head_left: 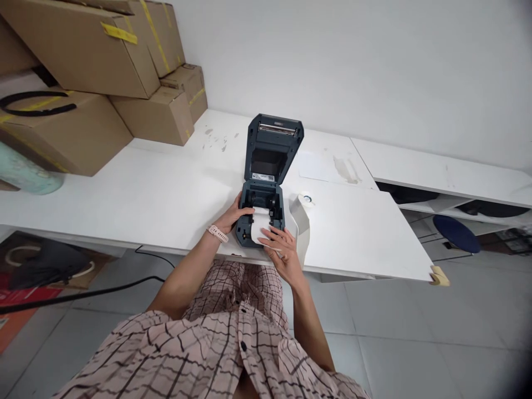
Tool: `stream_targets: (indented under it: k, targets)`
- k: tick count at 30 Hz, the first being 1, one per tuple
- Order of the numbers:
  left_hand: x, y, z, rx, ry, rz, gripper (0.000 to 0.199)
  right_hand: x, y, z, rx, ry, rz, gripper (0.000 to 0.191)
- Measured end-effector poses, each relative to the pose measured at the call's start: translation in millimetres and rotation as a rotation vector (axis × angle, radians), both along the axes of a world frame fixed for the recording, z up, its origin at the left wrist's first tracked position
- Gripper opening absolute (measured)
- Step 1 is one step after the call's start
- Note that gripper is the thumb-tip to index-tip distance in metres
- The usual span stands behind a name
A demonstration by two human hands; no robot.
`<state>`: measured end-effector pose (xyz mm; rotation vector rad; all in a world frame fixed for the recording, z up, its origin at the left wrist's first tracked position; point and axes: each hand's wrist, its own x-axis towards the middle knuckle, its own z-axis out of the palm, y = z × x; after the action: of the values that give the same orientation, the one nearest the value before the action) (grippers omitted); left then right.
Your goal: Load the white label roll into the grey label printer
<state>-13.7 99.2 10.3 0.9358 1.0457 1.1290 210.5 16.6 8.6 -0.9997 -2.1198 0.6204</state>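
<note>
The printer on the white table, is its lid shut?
No, the printer has its lid swung up and open, showing the paper roll inside.

Bright, even light; warped edges.

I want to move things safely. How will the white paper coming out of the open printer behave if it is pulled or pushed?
The paper looks thin, so it probably bends and creases easily. It seems to feed from inside the printer, so a pull would likely draw out more. The right hand rests on it; the left hand is at the printer's side, which may stop sliding.
</note>
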Motion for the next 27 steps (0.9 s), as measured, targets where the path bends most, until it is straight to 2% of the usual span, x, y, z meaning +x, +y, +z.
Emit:
stream_targets:
  k: [3,5,8,10,13,16,19,21,22,24,27]
  targets:
    - [-1.8,2.5,3.7,0.0,-0.005,-0.013,0.09,3.5,-2.1,3.5,-0.022,-0.054,0.064,0.035]
    - [-1.7,-0.4,7.3,-0.014,0.005,-0.003,0.09,9.7,-4.3,12.8,-0.06,-0.136,0.122,0.047]
    - [4.1,-20.6,10.4,-0.008,0.059,0.04,0.087,24.8,0.1,39.0,-0.13,-0.227,0.244,0.065]
    - [11.3,-44.6,8.8,0.043,0.086,0.067,0.092,33.1,14.9,63.2,-0.11,-0.175,0.229,0.067]
    - [21.3,-82.4,1.5,-0.006,0.149,0.147,0.101,29.9,64.6,103.2,0.037,0.014,0.022,0.065]
    - [26.1,-104.1,-4.9,-0.01,0.18,0.163,0.107,5.8,142.2,136.3,0.106,0.198,-0.099,0.072]
    - [26.6,-108.0,-6.2,0.025,0.197,0.144,0.109,-21.0,210.5,152.9,0.039,0.296,-0.109,0.078]
    - [25.1,-106.8,-5.3,0.052,0.192,0.119,0.11,-30.6,227.1,154.6,0.016,0.335,-0.113,0.081]
    - [24.1,-106.2,-4.8,0.06,0.188,0.099,0.111,-32.4,223.8,153.0,0.022,0.353,-0.121,0.081]
    - [21.4,-106.2,-4.1,0.058,0.186,0.064,0.112,-31.8,196.0,145.3,0.053,0.397,-0.155,0.076]
    - [16.7,-107.9,-4.0,0.036,0.185,0.01,0.115,-27.3,122.4,123.4,0.065,0.462,-0.228,0.058]
